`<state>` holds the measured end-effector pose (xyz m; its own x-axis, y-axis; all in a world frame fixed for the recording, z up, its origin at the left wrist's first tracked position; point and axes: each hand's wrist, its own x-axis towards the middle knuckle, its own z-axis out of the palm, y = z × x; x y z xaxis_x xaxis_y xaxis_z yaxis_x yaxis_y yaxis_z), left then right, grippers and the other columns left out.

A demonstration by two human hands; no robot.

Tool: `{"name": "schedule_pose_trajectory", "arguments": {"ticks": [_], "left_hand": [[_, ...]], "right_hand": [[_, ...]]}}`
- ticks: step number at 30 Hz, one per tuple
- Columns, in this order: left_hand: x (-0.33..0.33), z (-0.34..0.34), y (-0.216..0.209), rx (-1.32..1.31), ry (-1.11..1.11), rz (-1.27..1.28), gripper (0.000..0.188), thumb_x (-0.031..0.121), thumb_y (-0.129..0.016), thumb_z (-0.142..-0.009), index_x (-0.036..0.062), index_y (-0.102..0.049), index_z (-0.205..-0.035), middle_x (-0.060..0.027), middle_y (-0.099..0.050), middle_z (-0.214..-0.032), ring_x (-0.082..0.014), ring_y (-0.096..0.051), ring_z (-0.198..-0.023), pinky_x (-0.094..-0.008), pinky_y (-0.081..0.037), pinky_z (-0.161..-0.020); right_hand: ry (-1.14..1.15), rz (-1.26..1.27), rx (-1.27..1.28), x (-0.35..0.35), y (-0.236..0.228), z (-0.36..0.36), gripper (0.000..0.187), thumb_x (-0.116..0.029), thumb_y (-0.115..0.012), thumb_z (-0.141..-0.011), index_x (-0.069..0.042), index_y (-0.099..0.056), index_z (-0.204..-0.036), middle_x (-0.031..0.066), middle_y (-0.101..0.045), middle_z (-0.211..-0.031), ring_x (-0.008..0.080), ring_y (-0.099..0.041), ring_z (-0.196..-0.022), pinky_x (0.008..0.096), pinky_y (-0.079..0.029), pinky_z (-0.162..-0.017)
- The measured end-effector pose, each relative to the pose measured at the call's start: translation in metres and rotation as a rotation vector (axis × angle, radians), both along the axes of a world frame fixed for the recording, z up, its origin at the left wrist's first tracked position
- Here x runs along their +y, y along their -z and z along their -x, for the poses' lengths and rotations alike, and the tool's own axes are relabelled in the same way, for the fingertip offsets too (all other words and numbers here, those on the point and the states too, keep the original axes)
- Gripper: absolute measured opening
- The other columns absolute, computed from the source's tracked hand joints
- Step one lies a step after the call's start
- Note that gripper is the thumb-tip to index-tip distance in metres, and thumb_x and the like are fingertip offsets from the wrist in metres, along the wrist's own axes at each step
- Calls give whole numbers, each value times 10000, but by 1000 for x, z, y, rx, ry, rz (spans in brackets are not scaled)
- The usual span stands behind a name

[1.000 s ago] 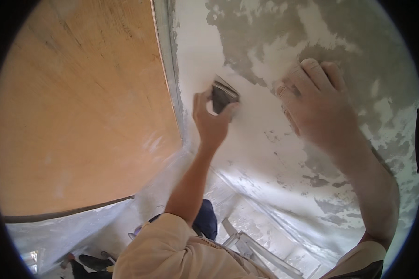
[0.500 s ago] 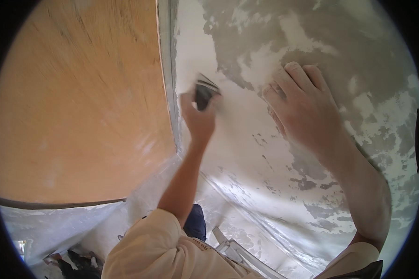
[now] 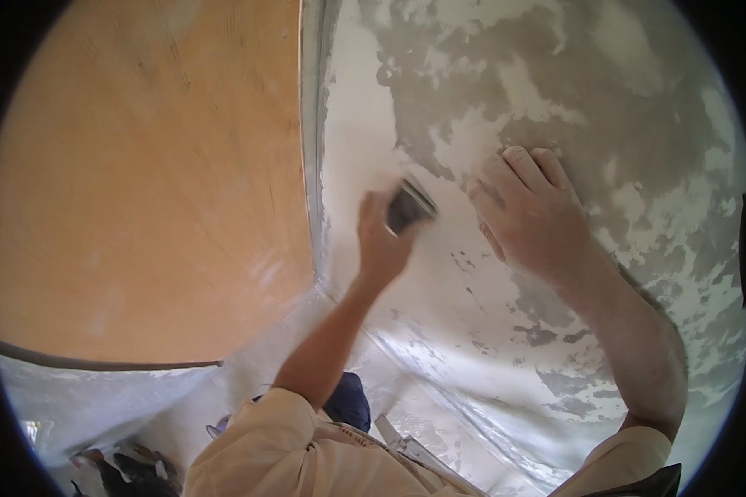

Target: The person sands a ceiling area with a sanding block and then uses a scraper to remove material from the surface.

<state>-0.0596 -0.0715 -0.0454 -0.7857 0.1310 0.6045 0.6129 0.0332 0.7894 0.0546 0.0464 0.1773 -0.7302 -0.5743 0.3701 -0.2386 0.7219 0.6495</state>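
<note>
My left hand (image 3: 381, 248) grips a dark sanding block (image 3: 406, 209), somewhat blurred by motion, against the wall (image 3: 439, 282). White filler covers the wall in patches over grey plaster, and the block is on the white strip beside the door frame. To the right, my right hand (image 3: 539, 219) rests on the wall with its fingers stretched upward and slightly bent. Pale dust coats its fingertips. Nothing shows in that hand, though its palm is hidden.
A large orange wooden panel (image 3: 149, 199) fills the left side, edged by a grey frame strip (image 3: 312, 149). Below lies a dusty floor with crumpled clear sheeting (image 3: 464, 410) along the wall's foot. Dark items (image 3: 128, 472) lie at the lower left. A pale metal rail (image 3: 419, 451) stands near my body.
My left hand has moved the sanding block down and rightward across the wall, toward my right hand. The view has shifted slightly; my right hand stays at about the same spot on the wall.
</note>
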Motion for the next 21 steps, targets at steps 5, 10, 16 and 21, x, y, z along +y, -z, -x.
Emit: {"name": "schedule_pose_trajectory", "arguments": {"ticks": [5, 10, 16, 21], "left_hand": [[8, 37, 32, -564, 52, -384, 541, 150, -911, -872, -38, -664, -1315, -122, -716, -1198, -217, -689, -1073, -362, -577, -921], [4, -28, -1, -120, 88, -3, 625, 186, -956, -797, -22, -671, -1313, -140, -650, -1166, -281, -661, -1095, -411, -549, -957], [-3, 36, 51, -436, -17, -147, 658, 145, -942, -796, -51, -667, -1361, -150, -652, -1203, -275, -687, -1117, -404, -554, -992], [1, -21, 14, -101, 16, 37, 625, 160, -939, -817, -33, -688, -1356, -122, -676, -1180, -255, -679, -1044, -389, -545, -977]], "right_hand": [[-20, -2, 5, -3, 0, 3, 96, -157, -720, -805, -83, -725, -865, 61, -668, -1043, 240, -624, -1074, 407, -505, -969], [-26, 11, -13, 4, -7, 0, 114, -159, -724, -812, -75, -743, -887, 64, -666, -1049, 247, -620, -1081, 417, -505, -974], [-28, 8, 28, 0, -9, 3, 104, -151, -745, -816, -74, -758, -884, 63, -673, -1062, 232, -622, -1087, 395, -506, -981], [-25, 21, 35, 6, -5, 1, 105, -151, -752, -824, -75, -765, -896, 52, -685, -1067, 218, -633, -1117, 389, -506, -994]]}}
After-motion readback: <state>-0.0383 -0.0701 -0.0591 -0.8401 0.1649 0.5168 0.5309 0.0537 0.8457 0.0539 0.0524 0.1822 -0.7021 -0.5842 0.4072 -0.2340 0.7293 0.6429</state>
